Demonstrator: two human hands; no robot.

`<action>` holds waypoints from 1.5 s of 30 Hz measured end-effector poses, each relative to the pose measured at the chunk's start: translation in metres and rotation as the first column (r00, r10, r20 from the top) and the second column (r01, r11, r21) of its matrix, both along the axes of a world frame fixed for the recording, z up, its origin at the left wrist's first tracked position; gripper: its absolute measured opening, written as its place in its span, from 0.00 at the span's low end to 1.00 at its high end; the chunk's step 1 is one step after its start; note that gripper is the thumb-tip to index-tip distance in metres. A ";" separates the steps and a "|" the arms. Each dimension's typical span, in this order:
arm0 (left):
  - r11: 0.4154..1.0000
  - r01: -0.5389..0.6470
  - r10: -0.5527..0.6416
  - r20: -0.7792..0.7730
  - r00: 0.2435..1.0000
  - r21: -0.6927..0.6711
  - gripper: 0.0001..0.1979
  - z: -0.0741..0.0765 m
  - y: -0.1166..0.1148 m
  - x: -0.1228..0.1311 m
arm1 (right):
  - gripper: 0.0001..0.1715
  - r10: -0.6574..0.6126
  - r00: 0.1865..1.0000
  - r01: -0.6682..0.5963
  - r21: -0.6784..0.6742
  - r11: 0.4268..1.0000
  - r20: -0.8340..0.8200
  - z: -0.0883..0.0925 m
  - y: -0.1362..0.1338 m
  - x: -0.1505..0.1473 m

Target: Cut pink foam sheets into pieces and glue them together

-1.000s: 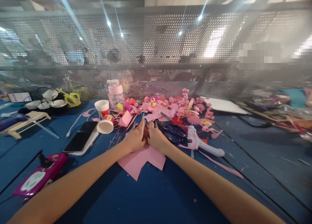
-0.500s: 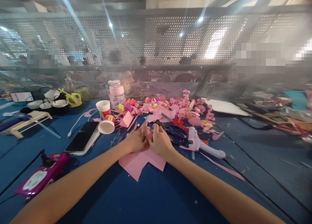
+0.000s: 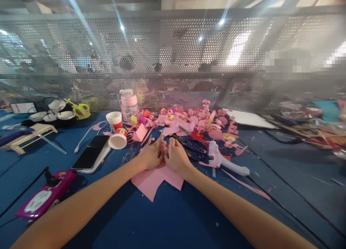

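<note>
My left hand [image 3: 151, 156] and my right hand [image 3: 176, 156] meet at the middle of the table. Between their fingertips is a small pink paper piece [image 3: 163, 147], mostly hidden by the fingers. The left hand's fingers press against it, one finger with a long blue nail pointing forward. Curled fingers of the right hand close on it from the other side. Under both wrists lies a larger pink paper sheet [image 3: 148, 180] with a notched front edge. Dark-handled scissors [image 3: 198, 145] and a white glue gun [image 3: 229, 164] lie to the right of my right hand.
Behind the hands is a heap of pink paper curls and cutouts [image 3: 194, 119]. On the left are a phone [image 3: 92, 152], paper cups [image 3: 118, 139], a bottle [image 3: 129, 104] and a purple power strip [image 3: 45, 198]. A perforated metal screen [image 3: 173, 61] stands at the back.
My right hand's fingers have shifted very slightly at the pink paper piece. The sheet and the things around it stay in place.
</note>
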State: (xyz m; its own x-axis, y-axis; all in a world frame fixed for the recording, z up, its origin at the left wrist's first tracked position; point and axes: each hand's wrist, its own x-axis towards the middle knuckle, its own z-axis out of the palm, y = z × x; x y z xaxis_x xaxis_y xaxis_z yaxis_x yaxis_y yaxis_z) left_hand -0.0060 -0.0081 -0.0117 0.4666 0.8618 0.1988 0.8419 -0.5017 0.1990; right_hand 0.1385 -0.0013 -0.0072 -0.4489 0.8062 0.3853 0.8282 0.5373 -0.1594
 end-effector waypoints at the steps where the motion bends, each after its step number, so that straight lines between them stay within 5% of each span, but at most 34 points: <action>1: 1.000 0.000 0.000 0.001 1.000 0.000 0.40 0.001 0.000 0.000 | 0.20 0.002 1.000 -0.002 0.002 1.000 0.002 0.000 0.000 0.000; 24: 0.998 0.018 -0.015 -0.052 0.999 0.059 0.42 0.001 -0.001 0.001 | 0.14 -0.093 0.995 0.088 0.101 0.991 0.047 0.003 -0.006 -0.001; 31: 0.997 0.006 0.003 -0.105 0.994 0.080 0.37 -0.003 0.001 0.001 | 0.34 -0.046 0.997 0.050 0.057 0.997 -0.061 -0.003 0.000 0.000; 37: 0.998 -0.006 0.012 -0.097 0.995 0.065 0.39 0.002 -0.001 0.003 | 0.42 0.100 0.995 -0.099 -0.084 0.991 -0.002 -0.015 0.017 -0.009; 45: 0.999 -0.051 0.051 -0.004 0.999 -0.001 0.43 -0.001 -0.002 0.007 | 0.52 0.084 0.993 -0.098 -0.174 0.980 -0.085 -0.024 0.020 -0.010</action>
State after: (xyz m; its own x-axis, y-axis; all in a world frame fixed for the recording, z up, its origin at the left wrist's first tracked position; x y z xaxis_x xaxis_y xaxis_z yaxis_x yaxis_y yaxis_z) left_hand 0.0007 -0.0100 -0.0125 0.4231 0.8845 0.1964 0.8670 -0.4582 0.1960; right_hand 0.1289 0.0184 -0.0311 -0.4984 0.8218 0.2763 0.7584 0.5676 -0.3204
